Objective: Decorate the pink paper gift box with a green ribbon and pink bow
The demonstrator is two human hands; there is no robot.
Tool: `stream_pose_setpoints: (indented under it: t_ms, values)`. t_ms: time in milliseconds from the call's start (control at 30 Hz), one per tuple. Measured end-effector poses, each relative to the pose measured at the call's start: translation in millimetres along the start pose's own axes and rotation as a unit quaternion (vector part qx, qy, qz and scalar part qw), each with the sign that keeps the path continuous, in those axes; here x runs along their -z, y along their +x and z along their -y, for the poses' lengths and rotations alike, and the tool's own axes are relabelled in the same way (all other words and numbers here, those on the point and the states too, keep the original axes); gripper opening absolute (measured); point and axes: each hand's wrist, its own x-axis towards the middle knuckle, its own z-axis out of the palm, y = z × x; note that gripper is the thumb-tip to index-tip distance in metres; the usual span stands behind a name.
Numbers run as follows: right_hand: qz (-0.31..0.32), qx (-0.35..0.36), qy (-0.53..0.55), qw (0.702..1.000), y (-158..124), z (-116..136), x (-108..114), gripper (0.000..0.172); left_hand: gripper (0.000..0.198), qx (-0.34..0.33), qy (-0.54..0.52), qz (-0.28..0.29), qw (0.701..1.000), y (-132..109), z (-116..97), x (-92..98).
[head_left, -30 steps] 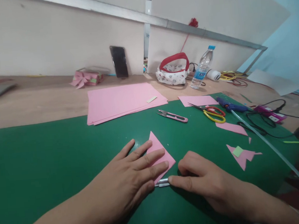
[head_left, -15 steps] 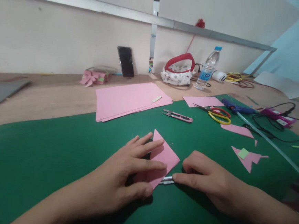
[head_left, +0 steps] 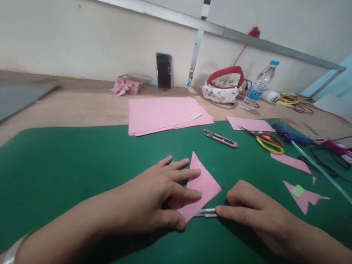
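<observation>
A folded pink paper piece [head_left: 205,183] lies on the green mat [head_left: 75,164], its tip pointing away from me. My left hand [head_left: 165,194] rests on it with fingers spread, pressing its left part down. A thin silvery metal tool [head_left: 207,213] lies at the paper's lower edge, its left part hidden under the paper. My right hand [head_left: 252,207] touches the tool's right end with an outstretched index finger, while the other fingers are curled; whether it grips the tool is unclear.
Behind are a pink paper stack [head_left: 165,112], pink snips [head_left: 221,138], and scissors [head_left: 270,143]. A glue gun [head_left: 293,134] and pink scraps [head_left: 304,197] lie right. Farther back stand a phone [head_left: 164,70], a white and red pouch [head_left: 223,89] and a bottle [head_left: 258,89].
The view has shifted, so most things appear farther right. More of the metal tool shows beside the paper, with my right fingertip at its end. My left hand still lies on the paper.
</observation>
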Motion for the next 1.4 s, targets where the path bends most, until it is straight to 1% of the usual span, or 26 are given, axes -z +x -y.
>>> stream_pose_setpoints:
  t_ms: [167, 300, 400, 467, 567, 600, 633, 700, 767, 800, 833, 867, 900, 933, 967, 1000, 1033, 1100, 1167, 1200, 1267, 1333, 1400]
  values:
    - [0.011, -0.010, 0.012, 1.000, 11.5, 7.1, -2.9, 0.029, 0.048, 0.010, -0.007, -0.008, 1.000, -0.2, -8.9, 5.9]
    - [0.011, -0.001, 0.019, 1.000, 18.1, 10.4, -5.4, 0.027, 0.033, 0.007, 0.003, -0.005, 1.000, 3.0, -6.3, 2.8]
    - [0.016, -0.006, 0.015, 1.000, 20.5, 11.7, -6.7, 0.026, 0.030, -0.005, 0.026, -0.008, 1.000, 4.3, -1.8, -2.7]
    - [0.011, 0.015, 0.008, 1.000, 23.9, 16.4, -7.4, 0.025, 0.030, -0.006, 0.036, -0.010, 0.999, 4.8, 0.0, -5.4]
    - [0.009, 0.071, 0.002, 0.997, 30.9, 30.3, -7.7, 0.024, 0.031, -0.002, 0.040, -0.016, 0.999, 5.7, -0.8, -5.2]
    - [0.008, 0.077, 0.004, 0.997, 32.3, 34.7, -7.1, 0.024, 0.031, -0.002, 0.037, -0.018, 0.999, 6.0, -1.9, -3.9]
    - [-0.001, 0.069, 0.006, 0.998, 32.5, 37.3, -5.7, 0.023, 0.030, -0.001, 0.034, -0.019, 0.999, 6.3, -3.3, -2.1]
    - [-0.051, 0.021, 0.004, 0.998, 27.5, 33.7, 0.5, 0.023, 0.030, 0.002, 0.027, -0.011, 1.000, 6.5, -6.9, 2.3]
    - [-0.121, -0.034, -0.011, 0.992, 15.3, 16.2, 12.7, 0.025, 0.032, 0.008, 0.026, 0.000, 1.000, 6.0, -10.5, 5.9]
    - [-0.153, -0.055, -0.025, 0.986, 7.6, 3.2, 20.7, 0.031, 0.032, 0.008, 0.029, 0.001, 1.000, 5.4, -11.9, 6.6]
    - [-0.192, -0.084, -0.044, 0.977, 0.1, -11.0, 29.5, 0.034, 0.032, 0.007, 0.032, -0.006, 0.999, 4.8, -12.8, 6.4]
    - [-0.243, -0.133, -0.087, 0.957, -6.2, -24.9, 38.4, 0.035, 0.032, 0.003, 0.034, -0.021, 0.999, 4.1, -13.3, 5.3]
    - [-0.271, -0.177, -0.135, 0.937, -10.2, -36.9, 46.6, 0.034, 0.032, -0.002, 0.036, -0.040, 0.999, 3.6, -13.4, 3.6]
    - [-0.279, -0.196, -0.181, 0.923, -11.2, -45.7, 53.5, 0.030, 0.033, -0.008, 0.032, -0.060, 0.998, 3.2, -13.0, 1.6]
    - [-0.277, -0.196, -0.223, 0.914, -8.7, -50.6, 58.8, 0.025, 0.035, -0.015, 0.024, -0.079, 0.996, 2.9, -12.4, -0.5]
    - [-0.265, -0.176, -0.251, 0.914, -2.6, -51.2, 62.0, 0.022, 0.036, -0.022, 0.007, -0.100, 0.995, 2.8, -11.6, -2.3]
    - [-0.247, -0.138, -0.266, 0.921, 7.0, -48.0, 63.5, 0.021, 0.036, -0.023, -0.014, -0.123, 0.992, 2.6, -10.8, -3.4]
    - [-0.198, -0.034, -0.260, 0.944, 33.8, -34.4, 61.9, 0.024, 0.031, -0.010, -0.053, -0.163, 0.985, 1.8, -9.6, -3.5]
    - [-0.105, 0.073, -0.241, 0.962, 64.5, -20.3, 56.8, 0.034, 0.023, 0.007, -0.067, -0.187, 0.980, 0.0, -9.4, -0.7]
    - [-0.055, 0.112, -0.238, 0.963, 78.8, -15.8, 53.6, 0.037, 0.022, 0.014, -0.066, -0.189, 0.980, -1.2, -9.9, 1.3]
    - [0.017, 0.168, -0.240, 0.956, 100.8, -13.7, 47.2, 0.036, 0.022, 0.029, -0.058, -0.160, 0.985, -3.5, -11.4, 4.8]
    - [0.047, 0.189, -0.239, 0.951, 111.5, -18.7, 42.3, 0.030, 0.021, 0.050, -0.054, -0.118, 0.990, -4.7, -12.8, 6.2]
    - [0.046, 0.188, -0.226, 0.955, 112.1, -26.2, 41.7, 0.021, 0.020, 0.064, -0.056, -0.088, 0.993, -4.6, -12.9, 4.7]
